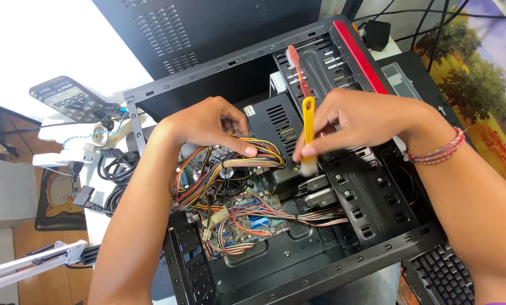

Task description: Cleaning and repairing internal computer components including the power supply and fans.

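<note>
Pinching a yellow brush (308, 121) between thumb and fingertips, right hand (352, 121), bristles pointing down onto the drive bays just right of the black power supply (278, 121). Handle standing nearly upright, white bristles touching metal at the bottom end. Pressing down on a thick bundle of coloured wires (247, 155), left hand (208, 124), fingers curled over the top, thumb stretched out along the bundle, holding it flat against the inside of the open computer case (343, 271). Lying on its side on the desk, that case, side panel off, red strip along the far edge. Down below the hands, a green circuit board (247, 220) with blue slots and more loose wires fanning across it. Up behind the brush, resting inside the case, a red toothbrush (298, 70). Beaded bracelet (436, 149) round the right wrist. Off to the left on the desk, a phone (66, 99) propped up, a tangle of black cables (114, 169) beside it. Bottom right corner, the edge of a black keyboard (442, 277).
</note>
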